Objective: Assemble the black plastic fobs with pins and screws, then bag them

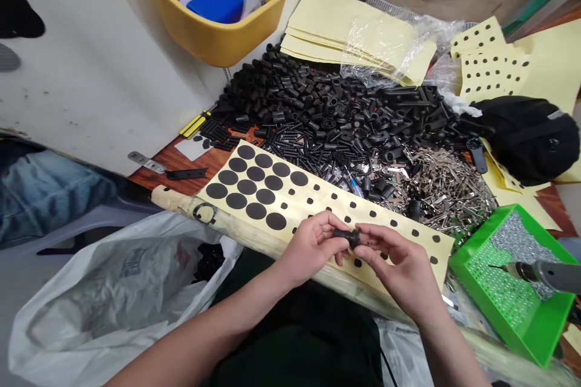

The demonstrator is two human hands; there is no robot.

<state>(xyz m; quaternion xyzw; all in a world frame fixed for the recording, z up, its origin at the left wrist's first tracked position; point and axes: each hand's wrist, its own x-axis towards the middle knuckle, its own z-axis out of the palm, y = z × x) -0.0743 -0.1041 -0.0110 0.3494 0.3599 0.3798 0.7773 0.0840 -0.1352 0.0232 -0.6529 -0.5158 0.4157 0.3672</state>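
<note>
Between both hands, over the sticker sheet, is a small black plastic part [347, 236]; its exact kind cannot be made out. My left hand [313, 245] pinches its narrower end between thumb and fingers. At the wider end, the thumb and fingertips of my right hand [397, 260] close around it. Beneath lies a pale yellow sheet [329, 202] with large black round stickers on its left and small dark dots across the rest. Just beyond the sheet spreads a heap of black plastic parts [313, 97], with a pile of small metal strips [454, 193] to its right.
A green tray [512, 326] with small screws stands at the right, an electric screwdriver [544, 275] reaching over it. A yellow basin [218, 42] sits at the back left. Yellow sheets [327, 18] and a black cap [526, 139] lie behind. An open white bag [113, 290] is lower left.
</note>
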